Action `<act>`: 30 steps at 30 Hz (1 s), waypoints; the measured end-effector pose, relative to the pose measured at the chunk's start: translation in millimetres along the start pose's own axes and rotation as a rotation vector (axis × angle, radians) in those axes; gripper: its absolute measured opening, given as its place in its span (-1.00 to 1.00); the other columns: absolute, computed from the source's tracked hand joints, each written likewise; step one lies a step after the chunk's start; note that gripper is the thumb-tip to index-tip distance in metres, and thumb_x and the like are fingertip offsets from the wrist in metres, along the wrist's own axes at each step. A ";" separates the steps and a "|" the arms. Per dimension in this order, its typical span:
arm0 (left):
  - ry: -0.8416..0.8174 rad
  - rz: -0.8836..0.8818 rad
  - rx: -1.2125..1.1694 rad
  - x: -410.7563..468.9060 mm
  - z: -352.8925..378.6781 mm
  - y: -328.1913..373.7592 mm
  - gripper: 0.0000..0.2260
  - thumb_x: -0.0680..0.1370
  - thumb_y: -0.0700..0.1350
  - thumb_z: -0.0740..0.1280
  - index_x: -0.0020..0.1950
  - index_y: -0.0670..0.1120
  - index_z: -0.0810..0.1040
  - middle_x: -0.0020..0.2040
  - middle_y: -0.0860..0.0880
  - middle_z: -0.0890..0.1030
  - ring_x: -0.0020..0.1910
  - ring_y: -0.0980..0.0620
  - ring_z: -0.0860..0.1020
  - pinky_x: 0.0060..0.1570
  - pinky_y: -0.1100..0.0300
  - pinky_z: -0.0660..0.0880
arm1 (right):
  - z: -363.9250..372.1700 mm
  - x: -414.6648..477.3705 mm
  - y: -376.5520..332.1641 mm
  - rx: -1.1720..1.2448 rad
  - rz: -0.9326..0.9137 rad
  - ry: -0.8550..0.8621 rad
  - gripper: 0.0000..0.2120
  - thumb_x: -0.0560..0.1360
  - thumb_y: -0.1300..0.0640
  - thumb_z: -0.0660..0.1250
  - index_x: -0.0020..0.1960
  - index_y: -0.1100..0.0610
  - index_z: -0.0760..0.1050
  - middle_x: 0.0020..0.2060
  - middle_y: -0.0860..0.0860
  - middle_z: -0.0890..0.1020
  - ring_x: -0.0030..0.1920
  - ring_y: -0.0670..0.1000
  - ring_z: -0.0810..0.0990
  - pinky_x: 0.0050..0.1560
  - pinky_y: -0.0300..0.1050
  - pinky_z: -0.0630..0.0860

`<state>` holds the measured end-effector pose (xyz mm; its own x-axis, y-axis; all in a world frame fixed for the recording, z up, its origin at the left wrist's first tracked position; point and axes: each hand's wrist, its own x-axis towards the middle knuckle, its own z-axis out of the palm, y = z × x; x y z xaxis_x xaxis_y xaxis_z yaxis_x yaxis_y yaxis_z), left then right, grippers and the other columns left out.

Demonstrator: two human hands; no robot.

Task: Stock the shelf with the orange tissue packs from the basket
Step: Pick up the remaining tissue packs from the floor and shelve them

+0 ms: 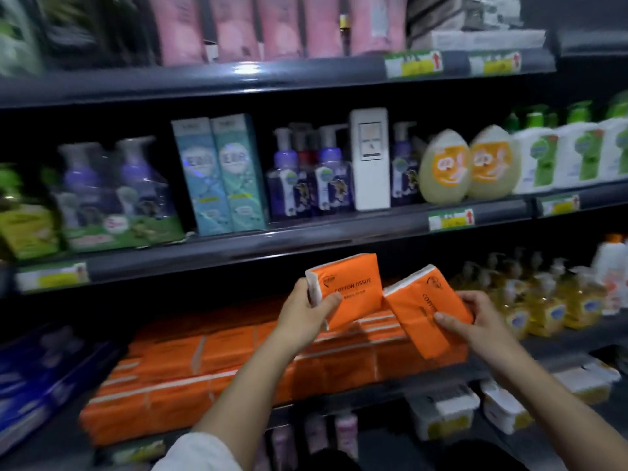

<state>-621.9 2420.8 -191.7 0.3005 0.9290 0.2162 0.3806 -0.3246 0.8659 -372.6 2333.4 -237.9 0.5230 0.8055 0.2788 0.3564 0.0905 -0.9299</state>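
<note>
Dark store shelves (238, 245) fill our view, one row over another. On the shelf right in front of us lies a big stack of orange tissue packs (238, 362), a few layers high. We hold two more packs just above that stack. Our left hand (306, 316) grips the left pack (356, 287) at its left end, thumb on the front and fingers curled round the back. This pack is almost level, and we can read COTTON TISSUE on it. Our right hand (475, 322) grips the right pack (424, 317) at its lower right side, thumb on the front and fingers curled over the top edge. This pack tips down to the right. The two packs sit just beside each other (we cannot tell if their corners touch). Both are up in the air, not yet lying on the stack.

Left of the stack are dark blue packs (40, 375). Right of it stand yellow soap bottles (543, 302) with pumps. One shelf up we see purple pump bottles (306, 175), two teal boxes (221, 175), a tall white box (370, 158) and two egg-shaped bottles (465, 164) with orange labels. Pink packs (238, 25) stand on the top shelf. Green and yellow price tags (450, 219) stick to the shelf edges. Much of it looks blurry to us.
</note>
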 end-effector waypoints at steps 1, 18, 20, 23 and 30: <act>0.018 -0.008 0.002 -4.0 -13.8 -4.9 -0.68 0.53 0.05 0.32 0.12 -0.14 0.40 -0.21 -0.02 0.50 -0.29 0.12 0.46 -0.22 0.18 0.41 | 13.7 -1.4 -7.9 -0.005 -0.013 -0.010 -0.60 0.36 0.20 0.48 0.10 0.10 0.36 0.01 0.10 0.55 -0.01 0.08 0.55 0.05 0.08 0.51; 0.246 -0.266 -0.133 11.6 -93.1 -139.4 -0.44 0.22 0.37 0.30 0.12 0.14 0.40 0.07 0.03 0.55 0.11 -0.09 0.53 0.10 -0.15 0.50 | 132.8 37.8 -2.8 -0.218 -0.063 -0.222 -0.67 0.31 0.11 0.53 -0.06 -0.15 0.47 0.01 0.11 0.56 -0.01 0.14 0.57 0.02 0.08 0.54; 0.259 -0.288 -0.185 11.4 -90.0 -132.2 -0.56 0.27 0.33 0.34 0.04 0.17 0.42 0.07 0.03 0.58 0.09 -0.08 0.56 0.09 -0.14 0.52 | 136.9 52.5 11.4 -0.272 -0.033 -0.238 -0.67 0.30 0.11 0.53 -0.07 -0.16 0.48 0.01 0.14 0.56 -0.03 0.17 0.57 -0.06 0.02 0.54; 0.245 -0.277 -0.282 14.3 -80.6 -131.0 -0.84 0.48 0.06 0.34 0.01 0.10 0.44 0.03 0.01 0.59 0.04 -0.04 0.58 0.09 -0.11 0.52 | 146.9 71.5 21.6 -0.346 -0.018 -0.246 -0.61 0.34 0.18 0.51 0.13 0.04 0.53 0.07 0.24 0.52 0.04 0.22 0.55 0.07 0.01 0.49; 0.257 -0.300 -0.342 35.6 -75.7 -147.8 -0.84 0.51 0.03 0.33 0.06 0.12 0.44 0.08 0.00 0.58 0.06 -0.04 0.58 0.08 -0.15 0.54 | 178.3 113.6 23.5 -0.574 0.007 -0.400 -0.60 0.44 0.15 0.41 0.26 0.16 0.49 0.19 0.20 0.50 0.19 0.17 0.49 0.18 -0.13 0.39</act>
<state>-733.6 2515.3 -277.8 -0.0190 0.9998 0.0025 0.0967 -0.0007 0.9953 -442.9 2531.5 -270.8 0.2407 0.9687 0.0612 0.7643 -0.1503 -0.6271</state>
